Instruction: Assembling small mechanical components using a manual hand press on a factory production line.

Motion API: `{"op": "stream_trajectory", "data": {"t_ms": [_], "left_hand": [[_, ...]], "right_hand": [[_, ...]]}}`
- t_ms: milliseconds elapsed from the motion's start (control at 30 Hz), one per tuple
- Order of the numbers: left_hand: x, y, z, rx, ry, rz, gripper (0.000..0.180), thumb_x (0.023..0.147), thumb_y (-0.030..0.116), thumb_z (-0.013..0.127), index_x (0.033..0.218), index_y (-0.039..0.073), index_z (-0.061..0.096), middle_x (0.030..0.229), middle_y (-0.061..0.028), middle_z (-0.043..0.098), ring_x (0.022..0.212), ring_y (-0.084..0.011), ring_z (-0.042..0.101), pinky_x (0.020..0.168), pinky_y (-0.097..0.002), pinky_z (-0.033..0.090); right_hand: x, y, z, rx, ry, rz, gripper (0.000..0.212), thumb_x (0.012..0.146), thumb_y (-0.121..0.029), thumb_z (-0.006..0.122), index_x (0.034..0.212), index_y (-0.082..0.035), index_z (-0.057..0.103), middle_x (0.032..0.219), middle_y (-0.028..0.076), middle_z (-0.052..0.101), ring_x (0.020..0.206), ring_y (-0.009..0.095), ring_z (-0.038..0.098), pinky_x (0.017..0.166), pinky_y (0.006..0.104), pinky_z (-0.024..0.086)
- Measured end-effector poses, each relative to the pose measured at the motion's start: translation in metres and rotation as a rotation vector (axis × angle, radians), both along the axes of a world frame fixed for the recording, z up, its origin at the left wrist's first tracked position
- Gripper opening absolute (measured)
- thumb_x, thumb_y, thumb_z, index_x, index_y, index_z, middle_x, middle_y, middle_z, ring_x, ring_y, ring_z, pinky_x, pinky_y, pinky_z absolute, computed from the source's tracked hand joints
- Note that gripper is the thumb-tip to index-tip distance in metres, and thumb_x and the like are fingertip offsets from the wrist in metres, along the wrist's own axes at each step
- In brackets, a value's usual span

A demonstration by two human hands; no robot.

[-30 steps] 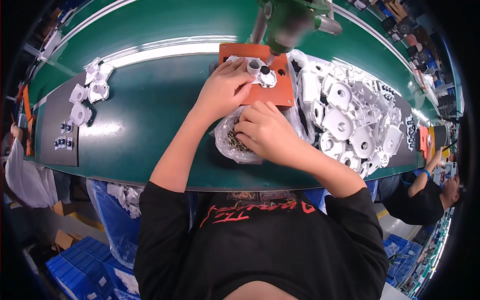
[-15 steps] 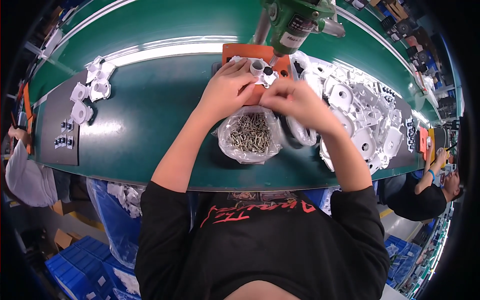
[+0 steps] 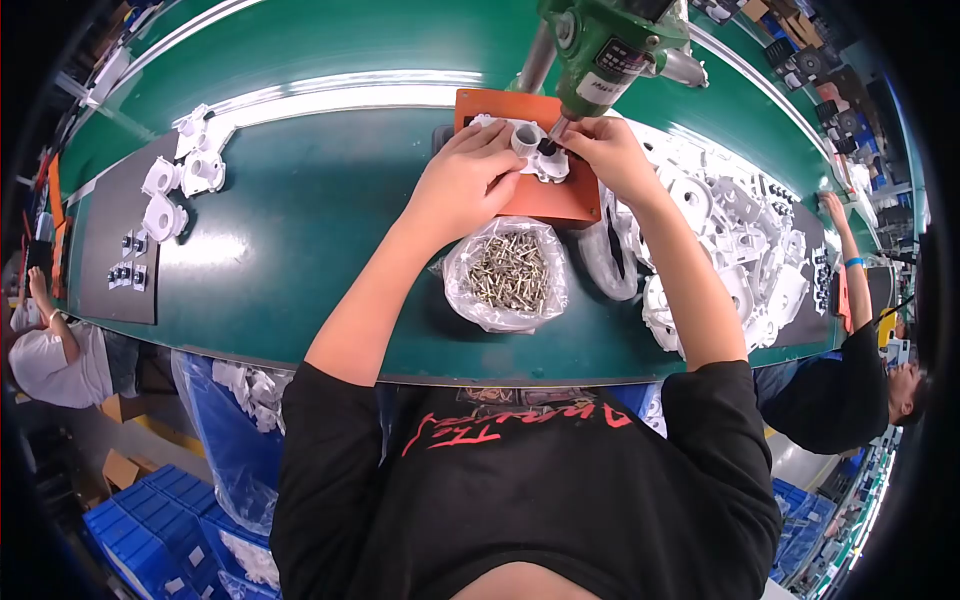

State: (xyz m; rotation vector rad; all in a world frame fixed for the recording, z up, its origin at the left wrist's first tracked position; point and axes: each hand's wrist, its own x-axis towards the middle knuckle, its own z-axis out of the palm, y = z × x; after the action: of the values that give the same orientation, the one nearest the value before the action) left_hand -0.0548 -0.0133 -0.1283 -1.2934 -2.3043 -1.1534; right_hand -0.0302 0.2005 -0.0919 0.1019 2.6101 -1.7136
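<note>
A white plastic housing (image 3: 525, 138) with a round collar and a black insert lies on an orange fixture block (image 3: 560, 207). My left hand (image 3: 468, 178) rests over the housing's left side, its fingers stretched along it and the thumb at the near edge, holding it against the block. Above the black insert comes down the narrow metal tip (image 3: 558, 130) of a green machine head (image 3: 597, 75). My right hand (image 3: 612, 158) is closed in a pinch right beside that tip; what the fingertips hold is hidden. Nearer me stands a clear plastic bag (image 3: 462, 305) full of loose screws (image 3: 507, 272).
White plastic parts (image 3: 740, 220) are heaped on the right of the green table (image 3: 300, 230). Several white housings (image 3: 163, 216) and small black parts (image 3: 128, 274) lie on a dark mat at left. Co-workers sit at both sides; blue crates (image 3: 150, 525) stand below left.
My right hand has risen from the front of the orange block to the machine tip. My left hand stays on the housing. The co-worker at right has stretched an arm forward.
</note>
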Motion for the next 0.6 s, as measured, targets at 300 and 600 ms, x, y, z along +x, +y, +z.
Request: {"op": "stream_trajectory", "data": {"t_ms": [300, 600], "left_hand": [[0.001, 0.002, 0.000, -0.009, -0.001, 0.000, 0.018, 0.080, 0.011, 0.059, 0.096, 0.005, 0.063, 0.121, -0.0160, 0.056, 0.115, -0.0338, 0.049, 0.103, -0.0444, 0.034], [0.003, 0.002, 0.004, 0.040, 0.050, 0.021, 0.015, 0.080, 0.014, 0.058, 0.088, 0.003, 0.065, 0.111, -0.0168, 0.060, 0.113, -0.0308, 0.052, 0.101, -0.0431, 0.037]], "right_hand": [[-0.002, -0.001, 0.002, 0.240, -0.034, 0.055, 0.023, 0.081, -0.016, 0.066, 0.089, 0.004, 0.061, 0.078, 0.002, 0.059, 0.072, 0.007, 0.050, 0.065, 0.0216, 0.040], [-0.049, 0.099, 0.015, -0.014, 0.156, -0.073, 0.023, 0.082, -0.017, 0.061, 0.101, -0.003, 0.062, 0.087, 0.004, 0.064, 0.074, 0.012, 0.055, 0.066, 0.0254, 0.045]]}}
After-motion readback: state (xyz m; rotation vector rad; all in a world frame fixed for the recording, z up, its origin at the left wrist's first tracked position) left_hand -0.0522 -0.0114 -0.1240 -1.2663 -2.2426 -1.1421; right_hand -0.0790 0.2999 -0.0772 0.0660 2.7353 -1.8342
